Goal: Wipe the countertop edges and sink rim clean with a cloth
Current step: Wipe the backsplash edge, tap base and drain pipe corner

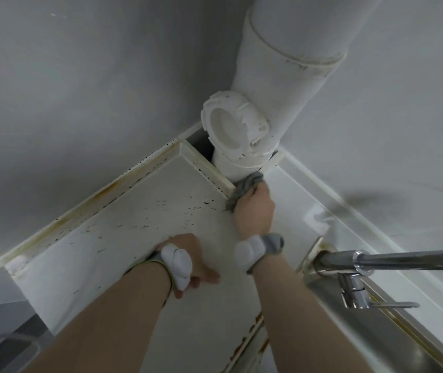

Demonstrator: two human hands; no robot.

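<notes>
The cloth (244, 188), bunched in the right hand (255, 211), was pushed into the desk (134, 211) corner beside the pipe (282, 90), likely to reach grime there. The left hand (188, 254) rested loosely on the desk, probably for support.

Both forearms were bare, without sleeves. Just behind the left hand (188, 254), a grey wrist strap carried a white, rounded, lumpy piece. Just behind the right hand (255, 211) sat a matching grey strap with the same white piece.
</notes>
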